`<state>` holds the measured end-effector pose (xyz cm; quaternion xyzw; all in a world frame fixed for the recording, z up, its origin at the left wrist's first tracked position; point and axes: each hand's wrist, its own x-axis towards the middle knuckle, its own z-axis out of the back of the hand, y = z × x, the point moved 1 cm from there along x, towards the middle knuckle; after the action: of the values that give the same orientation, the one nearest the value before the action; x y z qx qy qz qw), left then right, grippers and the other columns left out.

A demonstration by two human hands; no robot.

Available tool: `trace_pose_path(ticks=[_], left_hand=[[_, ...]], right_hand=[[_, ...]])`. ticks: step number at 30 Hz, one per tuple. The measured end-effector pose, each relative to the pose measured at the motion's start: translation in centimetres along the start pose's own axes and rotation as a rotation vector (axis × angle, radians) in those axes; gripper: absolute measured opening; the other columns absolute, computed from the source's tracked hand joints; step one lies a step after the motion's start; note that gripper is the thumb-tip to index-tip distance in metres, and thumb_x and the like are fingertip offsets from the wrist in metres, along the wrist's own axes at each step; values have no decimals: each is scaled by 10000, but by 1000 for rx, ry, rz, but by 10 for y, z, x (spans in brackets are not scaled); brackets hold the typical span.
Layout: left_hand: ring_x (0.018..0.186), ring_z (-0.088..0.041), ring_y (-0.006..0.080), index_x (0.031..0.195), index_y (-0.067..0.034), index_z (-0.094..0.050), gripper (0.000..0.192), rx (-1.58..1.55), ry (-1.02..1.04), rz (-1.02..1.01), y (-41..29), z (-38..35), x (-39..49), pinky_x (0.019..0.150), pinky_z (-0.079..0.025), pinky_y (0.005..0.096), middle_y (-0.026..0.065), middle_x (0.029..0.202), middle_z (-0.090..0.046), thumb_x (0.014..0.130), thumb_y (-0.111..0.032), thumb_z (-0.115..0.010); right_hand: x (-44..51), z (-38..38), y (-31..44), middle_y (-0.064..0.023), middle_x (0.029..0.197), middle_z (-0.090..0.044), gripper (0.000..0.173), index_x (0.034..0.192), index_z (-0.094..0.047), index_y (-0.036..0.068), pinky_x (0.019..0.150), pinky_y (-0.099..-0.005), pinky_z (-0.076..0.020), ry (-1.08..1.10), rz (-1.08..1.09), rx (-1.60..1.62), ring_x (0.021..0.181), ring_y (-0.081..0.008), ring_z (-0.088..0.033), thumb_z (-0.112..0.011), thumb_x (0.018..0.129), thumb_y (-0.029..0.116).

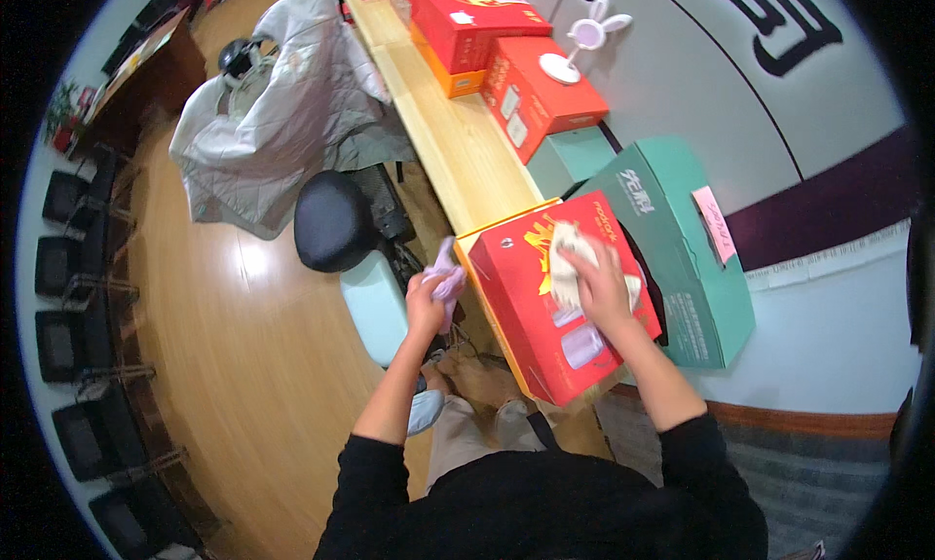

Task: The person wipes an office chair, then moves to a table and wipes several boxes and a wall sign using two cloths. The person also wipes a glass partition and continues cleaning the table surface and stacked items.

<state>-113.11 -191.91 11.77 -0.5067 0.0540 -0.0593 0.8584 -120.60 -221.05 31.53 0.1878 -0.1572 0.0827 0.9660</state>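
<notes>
My right hand (603,284) presses a cream cloth (564,268) flat onto the top of a red printed gift box (510,286). That box sits on an orange-yellow box (504,348), of which only the edges show, at the near end of a narrow wooden counter (467,162). To the left of the boxes, my left hand (425,304) grips a crumpled lilac cloth (447,281) in the air. Close beyond my right hand, a large green carton (668,268) with a pink label leans beside the red box.
Farther along the counter stand red boxes (453,41), a box bearing a rabbit-eared white stand (561,67), and a pale green box (573,154). An electric scooter with a black seat (334,220) and quilted cover (248,151) stands left. Black chairs (64,344) line the far left.
</notes>
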Motion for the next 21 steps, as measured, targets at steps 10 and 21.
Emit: trace_pose_path(ticks=[10,21], left_hand=[[1251,-528,349,1242,-34,-672,478,-312,-243,-339,-154,51,-33,1114,-378,402,183,1311,-538,784,32,-550],[698,-675,234,1198,-55,-675,293,-36,148,-752,-362,-31,-18,654,-522,346,94,898,-714,919,-140,-651]], right_hand=[[18,-17,-31,-169,1514,-457,519,1386,-631,169,1091,-445,-440,-100,-265,-290,1222,-405,-513,-554,894,25],[-146,73,23,-153,1419,-535,556,1321,-692,208,1055,-433,-456,113,-331,229,1250,-370,-545,-663,786,58]])
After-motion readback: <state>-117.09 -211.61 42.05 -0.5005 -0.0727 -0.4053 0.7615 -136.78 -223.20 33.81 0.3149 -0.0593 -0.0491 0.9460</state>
